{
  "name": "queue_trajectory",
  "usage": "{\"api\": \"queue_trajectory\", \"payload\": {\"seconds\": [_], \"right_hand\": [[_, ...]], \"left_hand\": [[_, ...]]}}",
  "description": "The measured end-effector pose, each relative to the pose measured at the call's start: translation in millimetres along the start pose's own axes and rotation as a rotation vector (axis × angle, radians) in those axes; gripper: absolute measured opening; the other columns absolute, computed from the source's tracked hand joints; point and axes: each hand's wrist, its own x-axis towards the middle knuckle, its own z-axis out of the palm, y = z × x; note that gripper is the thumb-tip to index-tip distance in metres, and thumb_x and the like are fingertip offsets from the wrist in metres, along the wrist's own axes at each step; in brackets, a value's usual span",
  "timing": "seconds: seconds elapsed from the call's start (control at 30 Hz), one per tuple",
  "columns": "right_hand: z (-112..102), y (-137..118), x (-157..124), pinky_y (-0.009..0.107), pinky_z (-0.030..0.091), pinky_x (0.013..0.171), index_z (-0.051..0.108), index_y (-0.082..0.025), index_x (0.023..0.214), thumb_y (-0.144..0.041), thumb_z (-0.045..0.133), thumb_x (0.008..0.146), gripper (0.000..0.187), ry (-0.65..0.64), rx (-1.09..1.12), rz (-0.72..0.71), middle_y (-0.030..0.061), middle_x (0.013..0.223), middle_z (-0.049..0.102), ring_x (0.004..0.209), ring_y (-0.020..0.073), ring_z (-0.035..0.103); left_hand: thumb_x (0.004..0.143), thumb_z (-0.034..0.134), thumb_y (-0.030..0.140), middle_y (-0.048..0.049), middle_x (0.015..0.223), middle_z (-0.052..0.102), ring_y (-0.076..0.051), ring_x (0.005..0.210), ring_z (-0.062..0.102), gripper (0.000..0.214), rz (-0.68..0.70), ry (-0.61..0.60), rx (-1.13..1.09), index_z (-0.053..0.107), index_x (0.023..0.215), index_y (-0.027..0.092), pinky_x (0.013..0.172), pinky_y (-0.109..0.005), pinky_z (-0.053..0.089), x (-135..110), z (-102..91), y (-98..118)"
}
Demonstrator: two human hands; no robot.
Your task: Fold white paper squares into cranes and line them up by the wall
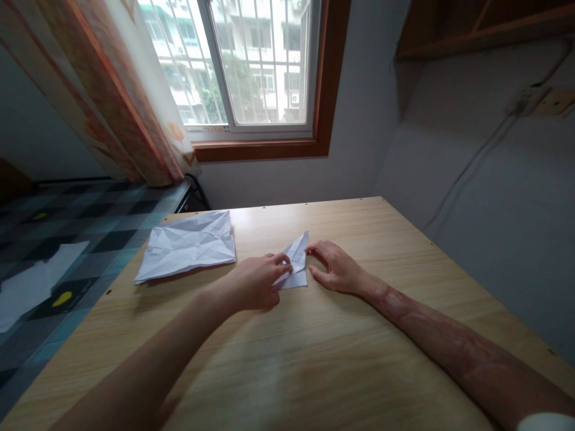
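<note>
A small folded piece of white paper [296,276] lies on the wooden table, a pointed flap standing up toward its far right corner. My left hand [258,280] has its curled fingers on the paper's left part, with the thumb at the near left corner. Part of the paper is hidden beneath these fingers. At the paper's right edge, my right hand [336,267] curves with thumb and fingers apart and nothing between them. Its index fingertip is at or very near the edge; whether it touches, I cannot tell.
A creased stack of white paper [188,245] rests on the table [269,371] at the far left. Beyond the left edge is a checked bed cover [112,206] with white paper [40,281]. A cable [467,167] hangs along the right wall.
</note>
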Motion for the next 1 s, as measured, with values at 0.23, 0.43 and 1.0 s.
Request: {"api": "queue_trajectory", "payload": {"seconds": [0.23,0.43,1.0], "right_hand": [[-1,1,-1,0.049,0.056,0.112,0.066,-0.022,0.144,-0.016,0.072,0.092,0.052,-0.03,-0.007,-0.024,0.0122,0.134,0.077,0.123,0.0309,0.071],[-3,1,-1,0.052,0.046,0.127,0.065,-0.024,0.154,-0.018,0.07,0.093,0.061,-0.12,-0.037,-0.051,0.0121,0.151,0.072,0.141,0.0306,0.066],[-1,6,-3,0.056,0.047,0.128,0.077,-0.029,0.137,-0.015,0.064,0.093,0.048,0.061,0.139,0.028,0.0052,0.137,0.081,0.128,0.027,0.077]], "left_hand": [[0.079,0.067,0.008,-0.0108,0.151,0.066,-0.034,0.126,0.071,0.061,-0.035,-0.049,0.012,0.07,0.138,0.027,0.096,-0.044,0.064,-5,-4.5,-5],[0.094,0.071,0.052,-0.0159,0.137,0.069,-0.038,0.123,0.068,0.046,-0.068,0.078,-0.014,0.07,0.13,0.022,0.098,-0.049,0.063,-1,1.3,6],[0.094,0.066,0.041,-0.0178,0.136,0.071,-0.039,0.12,0.069,0.048,-0.072,0.165,0.012,0.062,0.136,0.019,0.098,-0.05,0.059,5,8.5,13]]}}
